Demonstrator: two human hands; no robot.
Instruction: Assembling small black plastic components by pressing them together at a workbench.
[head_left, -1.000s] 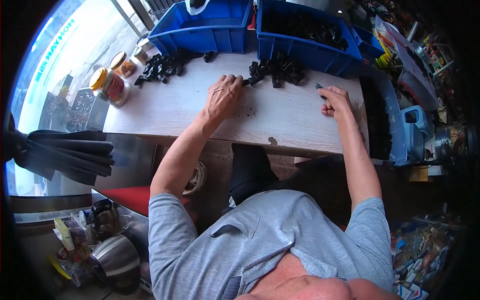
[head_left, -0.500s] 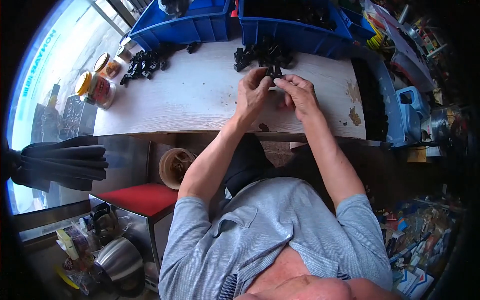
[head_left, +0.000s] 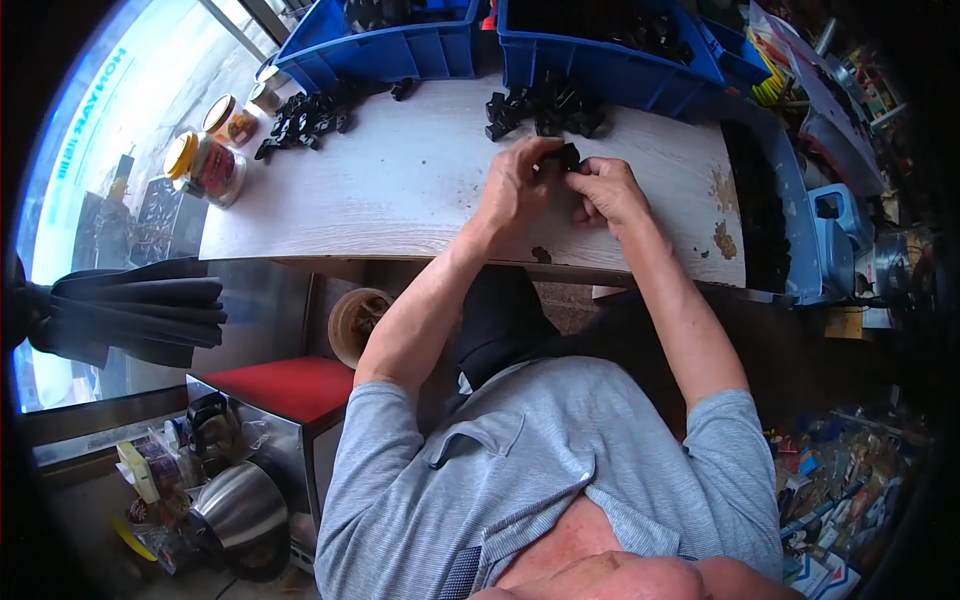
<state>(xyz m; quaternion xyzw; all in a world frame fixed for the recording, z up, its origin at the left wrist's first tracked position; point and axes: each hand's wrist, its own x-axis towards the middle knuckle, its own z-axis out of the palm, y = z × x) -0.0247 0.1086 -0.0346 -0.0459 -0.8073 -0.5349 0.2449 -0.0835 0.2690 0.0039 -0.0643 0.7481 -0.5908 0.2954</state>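
My left hand (head_left: pixel 515 185) and my right hand (head_left: pixel 610 190) meet over the far right part of the white table (head_left: pixel 370 190). Between their fingertips is a small black plastic part (head_left: pixel 568 157), gripped from both sides; its exact kind is too small to tell. The left fingers curl toward it, partly hiding it, while the right thumb and fingers pinch its near end. Just beyond my hands lies a pile of similar black parts (head_left: pixel 545 108). A second group of black parts (head_left: pixel 305 122) lies at the table's far left.
Two blue bins (head_left: pixel 385 55) (head_left: pixel 610 68) stand along the table's far edge. Lidded jars (head_left: pixel 212 170) line its left side. A long light-blue tray (head_left: pixel 785 190) of dark pieces borders the right. Left of my legs are a round bucket (head_left: pixel 350 325) and a red-topped cabinet (head_left: pixel 290 385).
The black part has been turned between my fingers. My left hand has rolled over, its fingers now arched above the part. The whole view has shifted slightly.
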